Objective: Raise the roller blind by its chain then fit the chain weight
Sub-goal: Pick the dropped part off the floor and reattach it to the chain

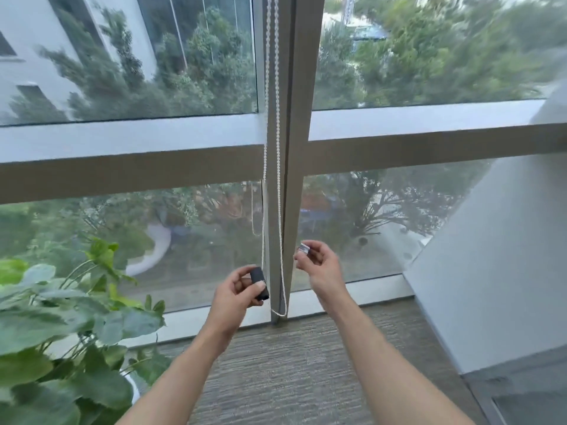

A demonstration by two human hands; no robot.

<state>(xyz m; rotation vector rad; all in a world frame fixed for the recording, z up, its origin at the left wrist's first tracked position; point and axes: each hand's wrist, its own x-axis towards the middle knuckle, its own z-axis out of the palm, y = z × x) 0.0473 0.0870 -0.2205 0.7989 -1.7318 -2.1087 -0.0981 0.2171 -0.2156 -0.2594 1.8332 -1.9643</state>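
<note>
A white beaded chain (278, 185) hangs in a loop down the window's centre post, its bottom bend near the sill at the floor. My left hand (237, 294) holds a black cylindrical chain weight body (260, 282) just left of the loop. My right hand (320, 266) pinches a small shiny silver piece (304, 248) just right of the chain. Both hands are level with the lower part of the loop and neither touches the chain. No blind fabric shows in this view.
A large leafy green plant (61, 317) in a white pot fills the lower left. A grey wall (491, 271) juts in on the right. Grey carpet (291, 363) lies below the window frame (132, 167), with trees outside.
</note>
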